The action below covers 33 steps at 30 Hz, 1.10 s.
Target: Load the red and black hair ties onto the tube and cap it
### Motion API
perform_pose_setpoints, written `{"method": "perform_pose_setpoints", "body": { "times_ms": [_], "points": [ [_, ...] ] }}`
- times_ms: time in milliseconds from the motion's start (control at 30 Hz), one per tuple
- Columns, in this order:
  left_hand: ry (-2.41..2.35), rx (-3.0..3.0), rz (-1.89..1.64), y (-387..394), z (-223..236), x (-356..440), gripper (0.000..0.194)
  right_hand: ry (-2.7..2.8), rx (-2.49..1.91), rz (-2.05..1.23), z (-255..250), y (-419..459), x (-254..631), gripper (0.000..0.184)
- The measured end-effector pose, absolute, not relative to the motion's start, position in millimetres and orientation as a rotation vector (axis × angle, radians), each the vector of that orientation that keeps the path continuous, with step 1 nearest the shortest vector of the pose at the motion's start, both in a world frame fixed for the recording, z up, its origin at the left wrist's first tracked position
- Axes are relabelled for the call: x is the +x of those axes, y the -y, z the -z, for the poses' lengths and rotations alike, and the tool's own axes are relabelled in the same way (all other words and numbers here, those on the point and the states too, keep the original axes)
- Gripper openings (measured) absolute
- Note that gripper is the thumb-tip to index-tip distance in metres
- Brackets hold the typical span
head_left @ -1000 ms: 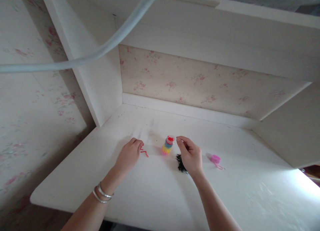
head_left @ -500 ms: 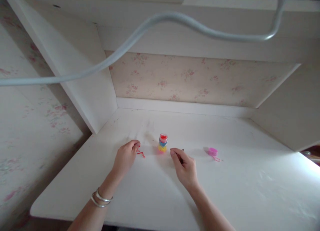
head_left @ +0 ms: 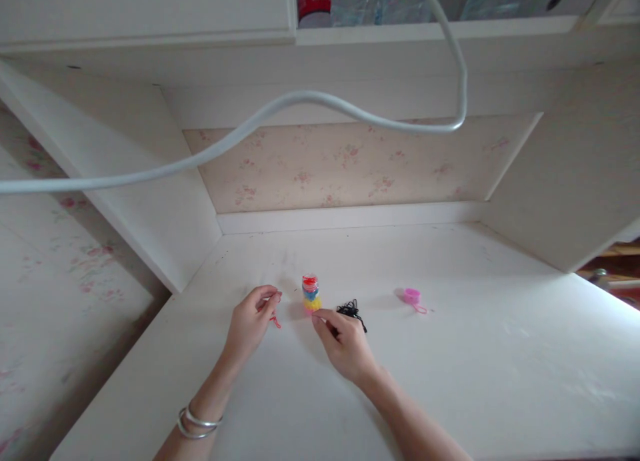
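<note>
Just past the tips of R hand (head_left: pixel 347 346): clear jar (head_left: pixel 311 289), upright, w/ multicolor fill (head_left: pixel 313 303). R thumb & index pressed together; any item btwn too small to tell. L hand (head_left: pixel 250 320): tips close; cannot tell if pinching. Loose red bands (head_left: pixel 275 322): just nearside of L tips. Black bands (head_left: pixel 350 308): beyond R knuckles. Pink cap (head_left: pixel 412 295): R of R grip.

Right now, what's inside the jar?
The jar holds red bands at its mouth, with blue, yellow and pink pieces below. Its core is covered by these pieces.
</note>
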State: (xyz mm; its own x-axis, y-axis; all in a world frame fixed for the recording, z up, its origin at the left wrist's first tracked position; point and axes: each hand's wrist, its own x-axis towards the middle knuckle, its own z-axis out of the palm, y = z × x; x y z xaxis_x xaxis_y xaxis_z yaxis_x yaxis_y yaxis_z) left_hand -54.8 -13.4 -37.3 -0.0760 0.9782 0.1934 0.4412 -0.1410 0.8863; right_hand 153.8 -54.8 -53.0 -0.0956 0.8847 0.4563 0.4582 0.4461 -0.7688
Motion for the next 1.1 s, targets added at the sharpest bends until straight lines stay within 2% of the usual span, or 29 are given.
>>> {"method": "perform_pose_setpoints", "body": {
  "times_ms": [233, 400, 667, 833, 967, 1100],
  "points": [
    [-1.491, 1.943, -1.227, 20.6, -18.6, -18.6, 0.027, 1.764, -1.174, -0.561, 49.9, 55.7, 154.4, 0.028],
    [-1.488, 2.163, -1.190, 13.6, -27.4, -3.5, 0.023, 1.804, -1.147, -0.559, 48.4, 56.1, 154.8, 0.025],
    [-1.506, 2.272, -1.244, 15.6, -19.1, -7.0, 0.021, 1.842, -1.222, -0.503, 41.8, 55.7, 160.8, 0.026],
    [-1.662, 2.190, -1.172, 17.6, 5.7, -40.6, 0.022, 1.749, -1.472, -0.503, 37.8, 61.1, 216.6, 0.027],
    [-1.844, 2.175, -0.942, 28.2, 31.9, -79.7, 0.023, 1.881, -1.713, -0.355, 49.1, 74.0, 269.7, 0.030],
    [-2.030, 2.152, -0.656, 49.0, 44.8, -105.8, 0.024, 1.988, -1.719, -0.369, 65.0, 83.0, 284.9, 0.028]
  ]
}}
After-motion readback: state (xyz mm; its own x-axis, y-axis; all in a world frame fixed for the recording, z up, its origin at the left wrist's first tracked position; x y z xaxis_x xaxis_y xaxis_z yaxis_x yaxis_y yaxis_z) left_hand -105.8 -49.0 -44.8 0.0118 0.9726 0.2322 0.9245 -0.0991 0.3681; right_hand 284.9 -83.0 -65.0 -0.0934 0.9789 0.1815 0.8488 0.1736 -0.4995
